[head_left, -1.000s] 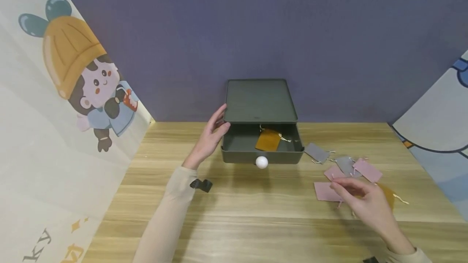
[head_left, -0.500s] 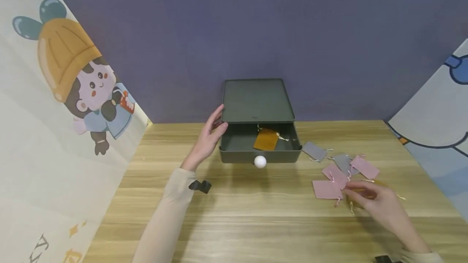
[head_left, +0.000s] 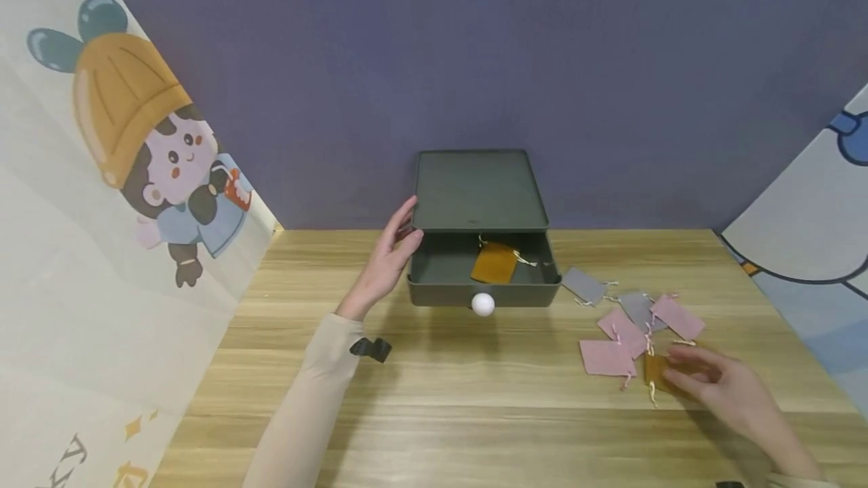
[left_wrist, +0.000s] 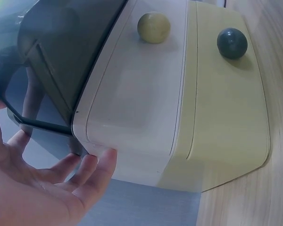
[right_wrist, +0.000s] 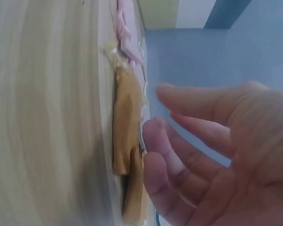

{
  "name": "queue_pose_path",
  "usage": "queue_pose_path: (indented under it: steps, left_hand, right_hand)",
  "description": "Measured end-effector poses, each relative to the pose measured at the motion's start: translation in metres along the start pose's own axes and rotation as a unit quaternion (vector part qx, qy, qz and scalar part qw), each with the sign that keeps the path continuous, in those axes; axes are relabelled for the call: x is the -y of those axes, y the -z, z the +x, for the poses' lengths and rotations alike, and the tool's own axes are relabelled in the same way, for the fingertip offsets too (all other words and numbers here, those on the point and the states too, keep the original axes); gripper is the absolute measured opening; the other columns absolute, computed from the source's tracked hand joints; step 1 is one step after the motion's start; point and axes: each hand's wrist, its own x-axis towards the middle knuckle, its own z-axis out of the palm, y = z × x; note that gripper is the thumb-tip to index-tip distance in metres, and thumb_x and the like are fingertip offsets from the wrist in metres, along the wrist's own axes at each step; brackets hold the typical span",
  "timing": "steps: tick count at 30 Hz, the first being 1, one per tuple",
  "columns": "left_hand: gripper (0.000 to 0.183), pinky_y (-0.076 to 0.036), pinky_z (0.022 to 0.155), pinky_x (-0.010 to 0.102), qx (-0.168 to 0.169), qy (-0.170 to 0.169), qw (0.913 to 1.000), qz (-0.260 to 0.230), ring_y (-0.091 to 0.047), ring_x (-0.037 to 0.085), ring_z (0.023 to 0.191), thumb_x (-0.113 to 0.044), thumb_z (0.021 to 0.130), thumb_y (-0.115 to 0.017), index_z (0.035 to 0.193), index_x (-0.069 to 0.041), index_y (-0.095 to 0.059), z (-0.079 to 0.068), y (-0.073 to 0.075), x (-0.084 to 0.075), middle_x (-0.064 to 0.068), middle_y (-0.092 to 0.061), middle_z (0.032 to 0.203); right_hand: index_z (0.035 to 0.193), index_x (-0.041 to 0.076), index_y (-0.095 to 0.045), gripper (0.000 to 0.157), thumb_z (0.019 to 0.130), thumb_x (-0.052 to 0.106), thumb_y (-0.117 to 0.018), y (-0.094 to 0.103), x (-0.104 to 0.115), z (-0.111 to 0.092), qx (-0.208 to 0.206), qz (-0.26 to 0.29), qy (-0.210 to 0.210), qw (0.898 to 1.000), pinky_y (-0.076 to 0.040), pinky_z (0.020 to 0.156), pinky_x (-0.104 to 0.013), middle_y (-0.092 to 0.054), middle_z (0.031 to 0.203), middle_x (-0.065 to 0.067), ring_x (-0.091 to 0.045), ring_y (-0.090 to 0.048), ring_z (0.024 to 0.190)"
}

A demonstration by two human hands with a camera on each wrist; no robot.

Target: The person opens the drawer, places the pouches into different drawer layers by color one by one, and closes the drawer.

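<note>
My left hand [head_left: 381, 268] rests against the left side of a dark green drawer box [head_left: 480, 188], fingers extended along it. Its top drawer [head_left: 441, 294] is pulled out, and a mustard drawstring pouch [head_left: 494, 263] lies inside. Over the table on the right, my right hand [head_left: 732, 391] hovers with loosely bent fingers, holding nothing. Right beneath its fingertips lies another mustard pouch [head_left: 655, 371], partly hidden by the hand. In the right wrist view, two mustard pouches [right_wrist: 127, 122] overlap just beside the fingers, with a gap between hand and cloth.
Pink pouches [head_left: 606, 358] and grey pouches [head_left: 585, 286] lie scattered right of the drawer. A white knob [head_left: 483, 304] sticks out of the drawer front. Below it, the left wrist view shows a white drawer [left_wrist: 132, 94] and a yellow drawer [left_wrist: 226, 103]. A purple-blue wall [head_left: 475, 59] stands behind.
My right hand has moved right and slightly down, from over the pink pouches to over the mustard ones. The left hand has stayed on the box side.
</note>
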Motion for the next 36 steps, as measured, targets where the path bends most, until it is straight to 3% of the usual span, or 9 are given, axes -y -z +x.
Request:
queue_pose_path:
  steps: [5, 9, 17, 27, 36]
  left_hand:
    - [0.062, -0.04, 0.12, 0.066, -0.007, -0.007, 0.9999, 0.004, -0.037, 0.045, 0.154, -0.024, 0.113, -0.05, 0.171, -0.024, -0.027, -0.0005, 0.0, 0.0013, 0.018, -0.028, 0.173]
    - [0.062, -0.04, 0.121, 0.065, -0.006, -0.005, 0.9999, 0.012, -0.037, 0.044, 0.154, -0.026, 0.113, -0.05, 0.17, -0.026, -0.028, 0.0002, -0.0002, 0.0027, 0.018, -0.029, 0.173]
    - [0.062, -0.039, 0.121, 0.067, -0.008, -0.008, 0.9999, 0.009, -0.036, 0.046, 0.154, -0.025, 0.113, -0.05, 0.171, -0.024, -0.027, 0.0016, -0.0012, 0.0005, 0.02, -0.029, 0.173]
    - [0.063, -0.039, 0.122, 0.066, -0.01, -0.007, 0.9999, 0.008, -0.038, 0.045, 0.153, -0.024, 0.113, -0.051, 0.171, -0.024, -0.027, 0.0013, -0.0026, 0.0004, 0.02, -0.03, 0.173]
    - [0.062, -0.038, 0.121, 0.066, -0.01, -0.006, 0.9998, 0.014, -0.037, 0.045, 0.153, -0.023, 0.113, -0.049, 0.171, -0.022, -0.026, 0.0004, -0.002, -0.0001, 0.021, -0.029, 0.173]
  right_hand:
    - [0.135, -0.005, -0.068, 0.054, 0.091, 0.021, -0.085, 0.0038, -0.007, -0.0004, 0.066, -0.017, -0.029, 0.997, -0.056, 0.063, -0.023, -0.073, 0.124, -0.03, 0.006, -0.064, 0.077]
    - [0.137, -0.006, -0.066, 0.057, 0.092, 0.023, -0.084, 0.0033, -0.0098, -0.0013, 0.099, -0.02, -0.049, 0.994, -0.054, 0.063, -0.023, -0.074, 0.116, -0.025, 0.001, -0.065, 0.076]
    - [0.136, -0.006, -0.066, 0.054, 0.091, 0.018, -0.084, 0.0035, -0.0087, -0.0002, 0.089, -0.031, -0.036, 0.995, -0.052, 0.06, -0.023, -0.076, 0.109, -0.016, 0.001, -0.063, 0.072]
    - [0.134, -0.008, -0.067, 0.053, 0.092, 0.02, -0.083, 0.0026, -0.0085, -0.0005, 0.084, -0.036, -0.035, 0.995, -0.051, 0.061, -0.023, -0.073, 0.119, -0.027, 0.003, -0.061, 0.074]
    - [0.12, -0.002, -0.077, 0.033, 0.094, 0.019, -0.081, -0.0037, -0.0111, 0.0018, 0.061, -0.047, -0.021, 0.997, -0.049, 0.062, -0.022, -0.078, 0.11, -0.019, 0.007, -0.058, 0.074]
